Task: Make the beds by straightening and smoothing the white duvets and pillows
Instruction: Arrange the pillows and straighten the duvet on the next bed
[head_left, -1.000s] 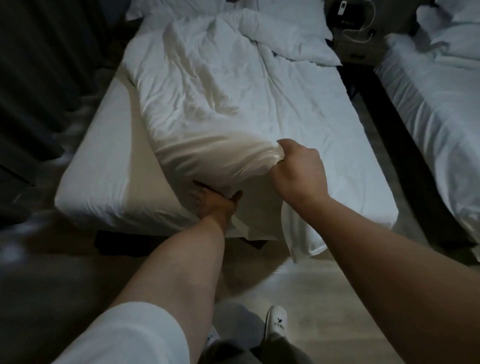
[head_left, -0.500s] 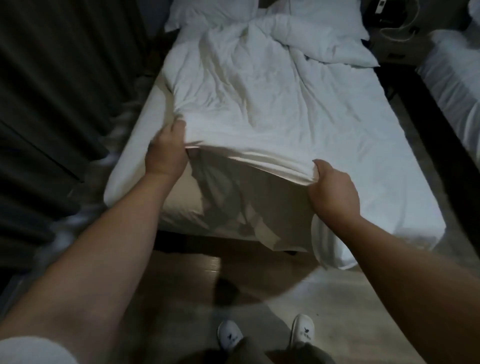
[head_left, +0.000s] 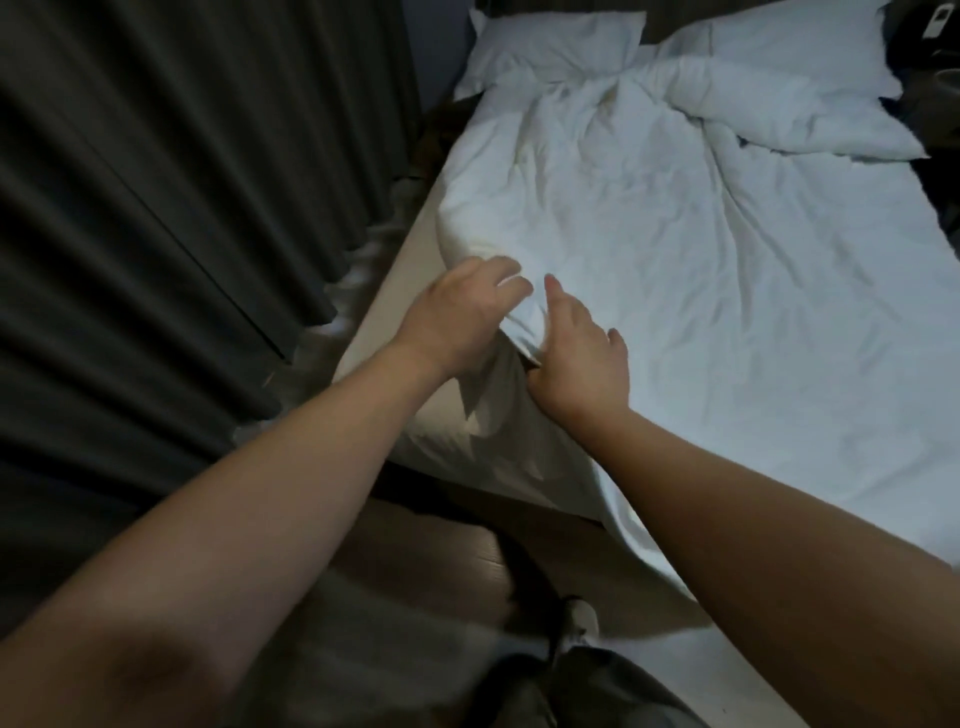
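1. Duvet (head_left: 675, 270), head view: white and creased, it is spread across the bed. It is bunched into a ridge towards the head end and hangs over the foot end on my side.
2. Its near left corner is gathered into a small crumpled fold between my two hands, just above the bare strip of mattress (head_left: 400, 291) along the bed's left side.
3. My left hand (head_left: 457, 312) has its fingers curled over that corner and grips the cloth.
4. My right hand (head_left: 576, 358) lies just beside it, touching the fold, with one finger stretched forward on the duvet. The other fingers are tucked out of sight, so I cannot tell whether they hold the cloth.
5. At the head end lie the left pillow (head_left: 550, 47) and the right pillow (head_left: 779, 47), both touching the duvet's ridge.
6. A dark curtain (head_left: 156, 234) hangs along the left of the bed. The wooden floor (head_left: 426, 551) and one pale shoe (head_left: 584, 618) show below my arms.
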